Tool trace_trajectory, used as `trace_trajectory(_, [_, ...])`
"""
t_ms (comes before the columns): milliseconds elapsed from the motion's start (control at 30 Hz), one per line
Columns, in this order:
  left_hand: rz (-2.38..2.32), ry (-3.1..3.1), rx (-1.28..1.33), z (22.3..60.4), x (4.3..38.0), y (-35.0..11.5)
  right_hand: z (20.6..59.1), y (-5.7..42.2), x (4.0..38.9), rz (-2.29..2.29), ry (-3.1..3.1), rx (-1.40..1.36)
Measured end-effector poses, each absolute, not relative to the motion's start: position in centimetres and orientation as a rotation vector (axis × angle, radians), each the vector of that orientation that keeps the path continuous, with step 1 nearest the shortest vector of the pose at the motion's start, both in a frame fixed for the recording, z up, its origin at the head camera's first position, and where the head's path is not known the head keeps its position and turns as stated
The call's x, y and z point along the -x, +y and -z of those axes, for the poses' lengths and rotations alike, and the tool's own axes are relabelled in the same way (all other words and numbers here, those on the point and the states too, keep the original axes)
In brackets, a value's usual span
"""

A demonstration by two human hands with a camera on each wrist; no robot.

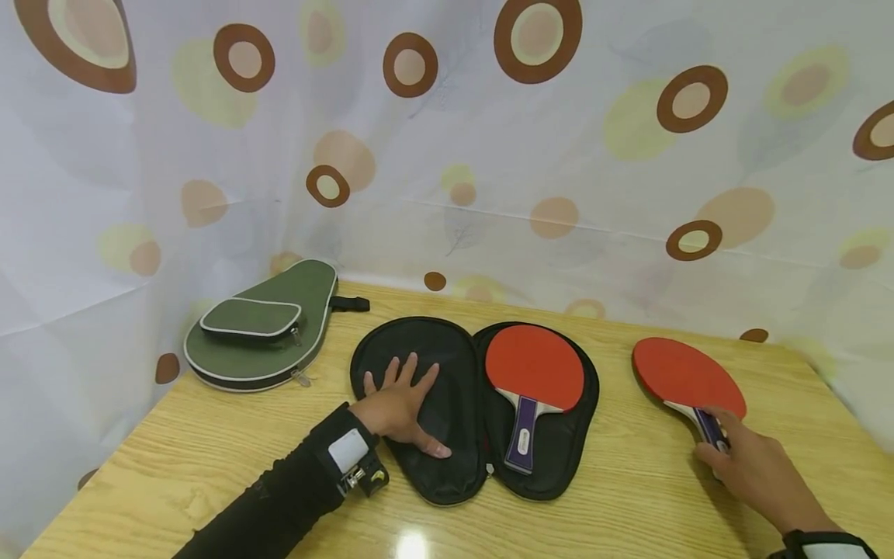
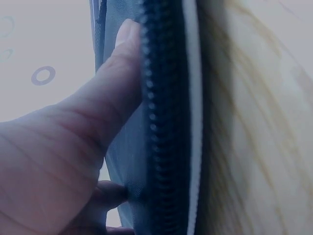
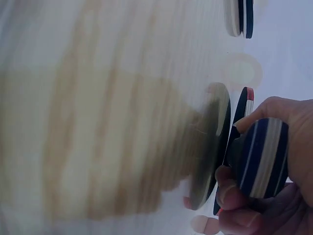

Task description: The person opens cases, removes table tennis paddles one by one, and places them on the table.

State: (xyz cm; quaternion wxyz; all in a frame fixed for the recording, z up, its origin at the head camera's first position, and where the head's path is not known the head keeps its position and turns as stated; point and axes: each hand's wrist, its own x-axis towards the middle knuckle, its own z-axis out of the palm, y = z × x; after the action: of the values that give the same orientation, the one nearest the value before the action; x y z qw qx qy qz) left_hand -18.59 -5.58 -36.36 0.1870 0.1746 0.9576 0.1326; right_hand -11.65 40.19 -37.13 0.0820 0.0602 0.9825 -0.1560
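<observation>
An opened black zip case [image 1: 447,493] lies flat on the table. My left hand [image 1: 398,407] rests with fingers spread on its left half; the left wrist view shows the thumb [image 2: 105,93] inside the zipper edge [image 2: 156,117]. In the right half lies a red table tennis paddle [image 1: 535,365], its purple handle toward me. At the right, my right hand [image 1: 757,462] grips the handle of a second red paddle [image 1: 687,373]. The right wrist view shows fingers curled round that striped handle end [image 3: 264,159], with the blade close above the tabletop.
A green paddle case [image 1: 317,287] with a small zipped pocket [image 1: 251,318] and a black strap [image 1: 349,303] lies at the back left. Behind the wooden table [image 1: 628,497] hangs a white patterned curtain [image 1: 461,140], which also closes off the left side.
</observation>
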Motion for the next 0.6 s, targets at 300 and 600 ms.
trace_trajectory(300, [-0.365, 2.701, -0.489, 36.4, 18.7, -5.5, 37.4, 40.4, 12.1, 0.342, 2.904, -0.094])
trace_trajectory(600, [-0.370, 2.695, -0.488, 36.5, 18.7, -5.6, 37.3, 39.9, 10.7, 0.275, 2.995, 0.031])
